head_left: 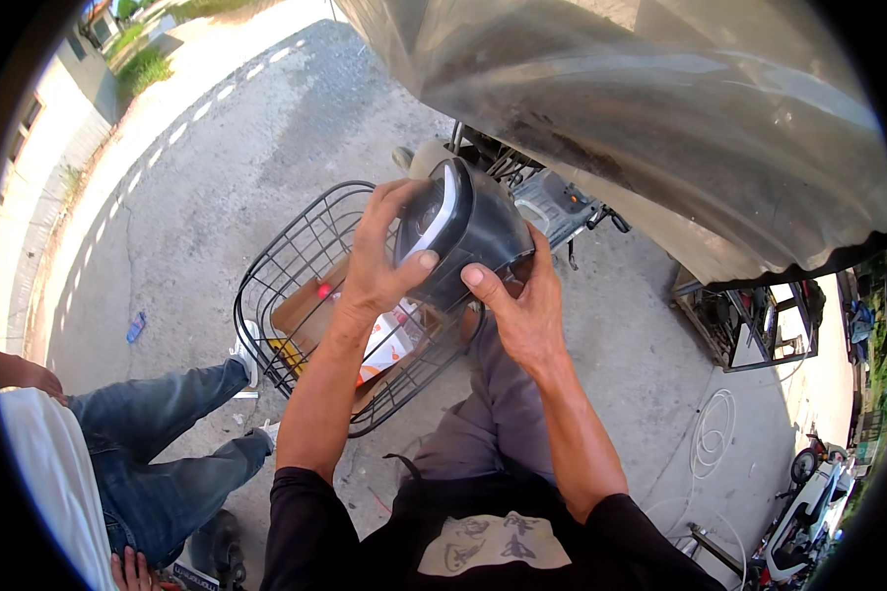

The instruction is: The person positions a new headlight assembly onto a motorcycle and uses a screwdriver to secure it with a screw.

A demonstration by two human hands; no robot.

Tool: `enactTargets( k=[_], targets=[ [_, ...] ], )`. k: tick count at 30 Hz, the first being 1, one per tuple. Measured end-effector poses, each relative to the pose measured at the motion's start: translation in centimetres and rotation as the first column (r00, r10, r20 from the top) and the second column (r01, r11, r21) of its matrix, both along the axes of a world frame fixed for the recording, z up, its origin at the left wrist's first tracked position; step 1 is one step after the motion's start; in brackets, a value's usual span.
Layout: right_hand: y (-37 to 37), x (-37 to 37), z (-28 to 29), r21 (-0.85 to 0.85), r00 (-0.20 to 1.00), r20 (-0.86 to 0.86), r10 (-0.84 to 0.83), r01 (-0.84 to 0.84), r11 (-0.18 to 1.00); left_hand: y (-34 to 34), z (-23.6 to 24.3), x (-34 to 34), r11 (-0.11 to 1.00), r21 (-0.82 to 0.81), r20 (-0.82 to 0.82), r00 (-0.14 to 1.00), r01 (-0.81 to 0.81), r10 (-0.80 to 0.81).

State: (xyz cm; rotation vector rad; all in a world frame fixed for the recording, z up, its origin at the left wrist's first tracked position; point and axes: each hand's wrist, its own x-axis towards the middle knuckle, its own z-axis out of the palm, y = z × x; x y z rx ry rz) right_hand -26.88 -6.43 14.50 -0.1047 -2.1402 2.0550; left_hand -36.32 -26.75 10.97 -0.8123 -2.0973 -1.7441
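Both my hands hold a black headlight unit (pixel 488 231) with a clear lens and a white curved strip. My left hand (pixel 376 258) grips its lens side, the thumb bent over the lower edge. My right hand (pixel 524 310) wraps the other end of the housing, its thumb pressed on the near face. The unit is raised over the right part of a black wire basket (pixel 249 325). In the basket lies a cardboard box (pixel 296 310) with a white and orange carton (pixel 388 345) and a small red item (pixel 324 291).
Beyond the headlight, a vehicle's frame and wiring (pixel 552 202) sit under a hanging plastic sheet (pixel 641 108). A person in jeans (pixel 158 414) is close at my left. To the right are a metal rack (pixel 749 325), a coiled white hose (pixel 712 433) and a parked motorbike (pixel 808 502).
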Motion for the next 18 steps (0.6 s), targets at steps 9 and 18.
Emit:
enactTargets(
  k=[9, 18],
  targets=[
    [1.2, -0.7, -1.3, -0.027, 0.996, -0.091, 0.027, -0.030, 0.999, 0.2, 0.5, 0.6, 0.997, -0.064, 0.002, 0.999, -0.048, 0.048],
    [1.4, -0.7, -1.0, -0.039, 0.995, -0.084, 0.046, -0.049, 0.998, 0.4, 0.5, 0.8, 0.997, -0.047, 0.043, 0.998, -0.054, 0.056]
  ],
)
